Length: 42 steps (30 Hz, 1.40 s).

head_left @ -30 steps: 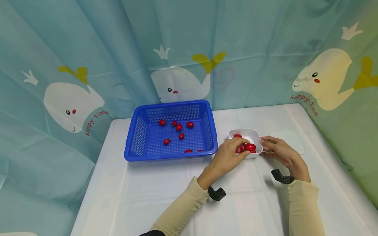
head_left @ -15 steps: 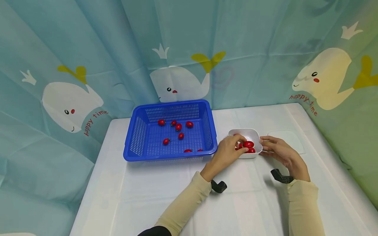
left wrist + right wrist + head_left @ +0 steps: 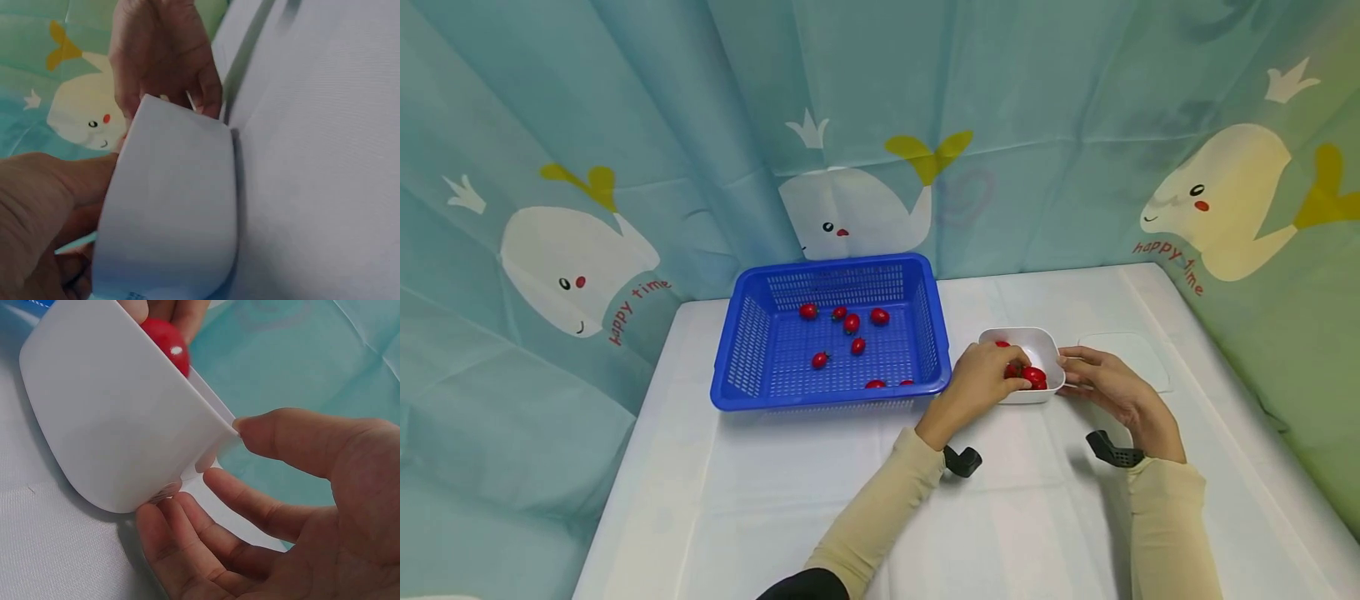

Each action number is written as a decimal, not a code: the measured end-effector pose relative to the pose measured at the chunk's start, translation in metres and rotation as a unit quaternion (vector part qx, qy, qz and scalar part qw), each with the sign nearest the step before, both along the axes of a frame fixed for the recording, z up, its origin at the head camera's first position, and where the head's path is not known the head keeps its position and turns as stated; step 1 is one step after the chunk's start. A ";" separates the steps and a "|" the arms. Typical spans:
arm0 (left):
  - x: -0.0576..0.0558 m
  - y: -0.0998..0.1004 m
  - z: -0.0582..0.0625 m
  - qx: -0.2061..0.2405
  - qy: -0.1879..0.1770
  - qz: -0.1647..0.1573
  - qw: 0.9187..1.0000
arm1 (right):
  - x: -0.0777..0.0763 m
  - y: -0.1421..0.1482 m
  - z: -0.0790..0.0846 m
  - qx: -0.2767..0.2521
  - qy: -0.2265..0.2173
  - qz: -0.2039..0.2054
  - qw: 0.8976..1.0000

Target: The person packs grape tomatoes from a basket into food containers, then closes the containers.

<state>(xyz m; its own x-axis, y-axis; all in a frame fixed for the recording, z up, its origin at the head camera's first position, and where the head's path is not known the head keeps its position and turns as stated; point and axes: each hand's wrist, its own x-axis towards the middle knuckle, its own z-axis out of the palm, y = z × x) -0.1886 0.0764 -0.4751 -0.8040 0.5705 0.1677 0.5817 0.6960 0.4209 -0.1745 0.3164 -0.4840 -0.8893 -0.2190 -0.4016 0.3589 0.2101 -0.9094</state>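
Observation:
A small white plastic box stands on the table with several red cherry tomatoes inside. My left hand reaches over its left side, fingers curled down into it, a cherry tomato between fingers and thumb; the fingertips are partly hidden. With thumb on the rim and fingers low against the wall, my right hand holds the box's right side. From the left wrist, the box's outer wall covers what lies within. To the left, a blue plastic basket contains several more cherry tomatoes.
A flat translucent lid lies behind my right hand on the white-covered table. A blue-green curtain with whale prints hangs along the back and sides. The basket stands close to the back edge.
My left hand stays at the box while its fingers shift among the cherry tomatoes, which have changed position slightly. The left forearm has moved a little right. My right hand keeps its place.

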 end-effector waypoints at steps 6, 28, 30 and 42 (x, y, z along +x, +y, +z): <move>-0.001 0.003 0.004 -0.047 -0.002 -0.002 0.999 | 0.001 0.001 0.001 -0.005 0.001 0.001 1.000; -0.003 0.007 0.004 -0.081 0.026 -0.003 0.996 | 0.002 0.000 0.002 -0.003 -0.002 -0.001 1.000; -0.002 0.007 0.004 -0.082 0.029 -0.001 0.996 | 0.002 0.000 0.002 -0.001 -0.001 0.000 1.000; 0.009 0.002 0.004 -0.043 0.032 0.012 0.998 | 0.001 0.000 0.001 0.000 -0.004 0.001 1.000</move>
